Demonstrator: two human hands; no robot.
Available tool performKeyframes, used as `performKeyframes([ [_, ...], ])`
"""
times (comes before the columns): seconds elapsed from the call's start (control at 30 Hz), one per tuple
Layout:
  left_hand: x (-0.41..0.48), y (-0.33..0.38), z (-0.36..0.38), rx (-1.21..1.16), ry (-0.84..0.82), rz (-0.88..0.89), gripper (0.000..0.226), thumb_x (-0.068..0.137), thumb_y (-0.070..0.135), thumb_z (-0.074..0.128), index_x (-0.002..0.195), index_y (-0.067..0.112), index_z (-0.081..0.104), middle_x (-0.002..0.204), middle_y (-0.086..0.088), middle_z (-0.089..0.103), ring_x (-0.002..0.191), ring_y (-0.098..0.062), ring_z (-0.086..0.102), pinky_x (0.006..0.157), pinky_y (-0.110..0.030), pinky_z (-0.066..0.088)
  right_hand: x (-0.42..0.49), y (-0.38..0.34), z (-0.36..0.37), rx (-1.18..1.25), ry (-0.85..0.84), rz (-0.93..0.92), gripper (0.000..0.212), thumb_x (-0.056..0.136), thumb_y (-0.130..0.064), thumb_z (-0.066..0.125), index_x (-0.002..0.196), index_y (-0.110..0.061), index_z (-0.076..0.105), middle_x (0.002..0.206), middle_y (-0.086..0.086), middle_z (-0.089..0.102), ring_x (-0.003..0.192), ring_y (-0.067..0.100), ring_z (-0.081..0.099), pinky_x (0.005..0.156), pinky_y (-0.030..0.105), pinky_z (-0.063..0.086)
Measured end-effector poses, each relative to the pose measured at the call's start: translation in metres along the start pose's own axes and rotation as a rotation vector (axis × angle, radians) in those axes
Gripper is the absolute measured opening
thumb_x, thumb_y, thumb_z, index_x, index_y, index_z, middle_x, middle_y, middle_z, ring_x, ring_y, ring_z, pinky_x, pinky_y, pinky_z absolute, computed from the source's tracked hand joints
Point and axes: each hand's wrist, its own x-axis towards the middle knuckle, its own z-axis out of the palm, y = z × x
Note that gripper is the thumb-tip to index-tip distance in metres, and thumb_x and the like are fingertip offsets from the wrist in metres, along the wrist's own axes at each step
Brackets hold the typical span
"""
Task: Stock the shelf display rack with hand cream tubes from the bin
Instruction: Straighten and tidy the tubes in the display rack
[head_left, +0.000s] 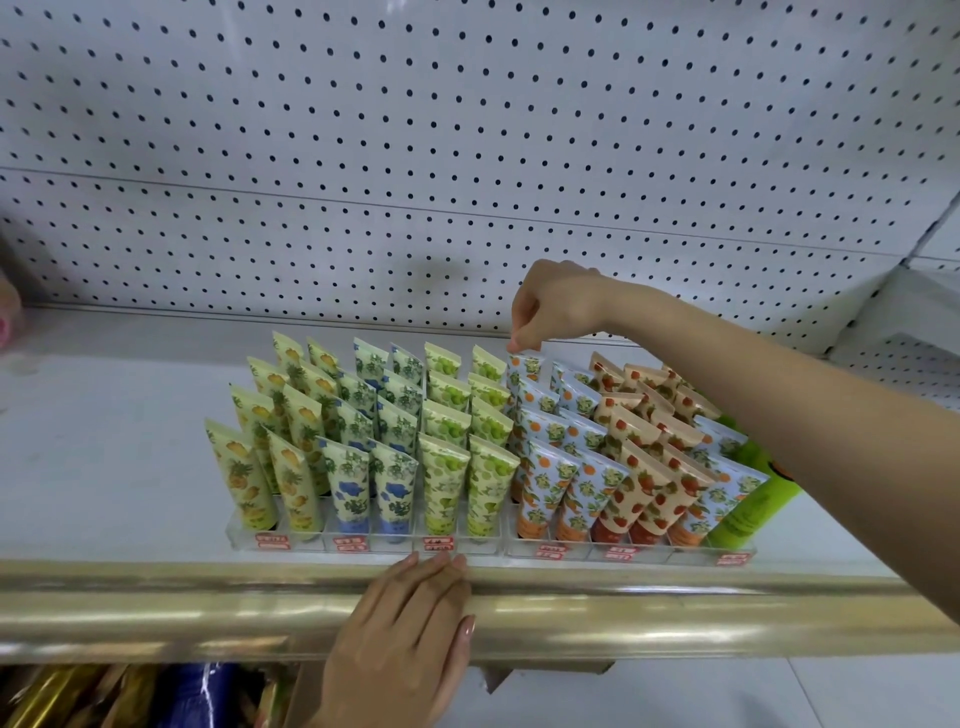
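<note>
A clear acrylic display rack (363, 540) stands on the white shelf, filled with rows of upright hand cream tubes: yellow pineapple, blue flower, green, orange-print and strawberry ones. My right hand (556, 306) reaches over the rack and pinches the top edge of the rearmost orange-print tube (524, 366) in the back row. My left hand (405, 629) lies flat on the gold shelf edge (156, 608) in front of the rack, fingers together, holding nothing. The bin is not in view.
A bright green bottle (753, 509) leans at the rack's right end. White pegboard (467, 130) backs the shelf. Bare shelf lies left of the rack. Gold and blue packages (130, 696) sit on the shelf below. A pink object (8, 312) shows at the left edge.
</note>
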Motion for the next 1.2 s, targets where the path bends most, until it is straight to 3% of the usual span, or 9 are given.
performKeyframes([
  [0.33, -0.001, 0.001, 0.000, 0.005, 0.022, -0.013, 0.033, 0.092, 0.026, 0.049, 0.085, 0.013, 0.078, 0.103, -0.001, 0.074, 0.105, -0.014, 0.060, 0.097, -0.033, 0.045, -0.011, -0.001, -0.002, 0.024, -0.040, 0.049, 0.026, 0.079, -0.029, 0.073, 0.058, -0.018, 0.060, 0.061, -0.006, 0.058, 0.064, 0.008, 0.050, 0.071, 0.027, 0.041],
  [1.2, 0.002, 0.002, -0.002, 0.013, 0.018, -0.002, 0.035, 0.094, 0.024, 0.047, 0.087, 0.009, 0.078, 0.100, -0.004, 0.074, 0.104, -0.015, 0.059, 0.096, -0.034, 0.044, -0.030, -0.003, -0.002, 0.022, -0.004, 0.021, 0.024, 0.080, -0.024, 0.072, 0.059, -0.020, 0.062, 0.064, -0.007, 0.060, 0.065, 0.005, 0.050, 0.089, 0.039, 0.044],
])
